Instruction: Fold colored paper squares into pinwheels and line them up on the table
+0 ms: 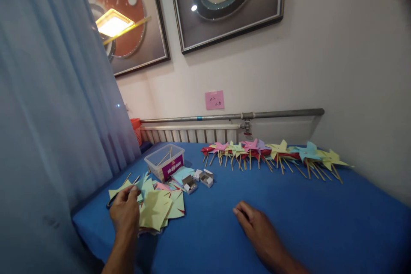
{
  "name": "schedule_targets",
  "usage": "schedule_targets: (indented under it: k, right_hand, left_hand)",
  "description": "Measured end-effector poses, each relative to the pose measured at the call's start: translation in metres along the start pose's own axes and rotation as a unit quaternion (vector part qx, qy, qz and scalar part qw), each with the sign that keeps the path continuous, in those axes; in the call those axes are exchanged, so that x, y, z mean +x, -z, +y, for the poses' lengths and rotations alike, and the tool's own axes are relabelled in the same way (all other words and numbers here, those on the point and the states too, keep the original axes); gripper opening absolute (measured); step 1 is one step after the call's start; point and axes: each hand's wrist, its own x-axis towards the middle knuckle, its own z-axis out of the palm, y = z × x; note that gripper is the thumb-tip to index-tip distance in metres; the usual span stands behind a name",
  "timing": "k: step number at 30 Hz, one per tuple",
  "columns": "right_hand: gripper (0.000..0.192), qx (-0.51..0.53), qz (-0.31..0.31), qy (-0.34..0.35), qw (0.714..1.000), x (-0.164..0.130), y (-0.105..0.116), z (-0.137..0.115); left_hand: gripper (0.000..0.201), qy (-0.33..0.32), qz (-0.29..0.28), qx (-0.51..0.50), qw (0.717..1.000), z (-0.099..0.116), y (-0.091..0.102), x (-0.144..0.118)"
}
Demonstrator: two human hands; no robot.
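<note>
My left hand (124,207) is closed over the left side of a loose heap of paper, its thumb and fingertips pinching the edge of a light blue paper piece (144,182). Partly hidden behind that hand is a dark loop, apparently a scissors handle (111,201). Yellow paper squares (156,210) lie on top of the heap just right of the hand, with green, pink and blue sheets around them. My right hand (255,227) rests on the blue tablecloth (212,235) with its fingers curled in, and nothing shows in it.
Behind the heap stands a clear plastic box (165,160) with thin sticks inside. Small open cardboard boxes (206,178) sit beside it. Finished paper pinwheels (250,147) on sticks line the table's far side. A blue curtain (54,94) hangs at left; a radiator (192,134) is behind.
</note>
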Motion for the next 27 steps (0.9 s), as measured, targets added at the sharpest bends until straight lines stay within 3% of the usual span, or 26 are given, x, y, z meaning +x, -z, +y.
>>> schedule_targets:
  k: [2,3,7,10,12,15,17,22,27]
  right_hand:
    - [0.036,0.015,0.006,0.010,1.000,0.000,-0.001,-0.006]
    - [0.036,0.027,0.007,0.015,0.999,0.001,-0.003,-0.011]
    - [0.038,0.123,0.003,0.014,0.992,0.009,-0.015,-0.034]
    - [0.045,0.203,0.034,-0.013,0.979,0.018,-0.025,-0.038]
    - [0.048,0.221,0.083,-0.041,0.971,0.023,-0.027,-0.030]
    - [0.049,0.221,0.134,-0.079,0.963,0.028,-0.024,-0.009]
    - [0.049,0.232,0.150,-0.085,0.957,0.032,-0.020,0.002]
    - [0.046,0.226,0.156,-0.090,0.957,0.037,-0.015,0.000]
    - [0.037,0.108,0.201,-0.002,0.974,0.033,-0.007,-0.014]
  left_hand:
    - [0.044,0.046,-0.025,-0.077,0.996,0.017,-0.015,-0.012]
    - [0.044,0.072,-0.072,-0.133,0.986,0.026,-0.025,-0.020]
    - [0.042,0.188,-0.328,-0.287,0.880,0.055,-0.078,-0.056]
    - [0.039,0.260,-0.417,-0.309,0.814,0.065,-0.122,-0.079]
    - [0.038,0.275,-0.445,-0.300,0.798,0.065,-0.149,-0.092]
    - [0.037,0.233,-0.422,-0.256,0.838,0.056,-0.176,-0.110]
    - [0.035,0.175,-0.407,-0.220,0.869,0.046,-0.183,-0.121]
    - [0.031,0.059,-0.434,-0.155,0.885,0.030,-0.173,-0.137]
    - [0.029,0.025,-0.423,-0.148,0.894,0.036,-0.164,-0.131]
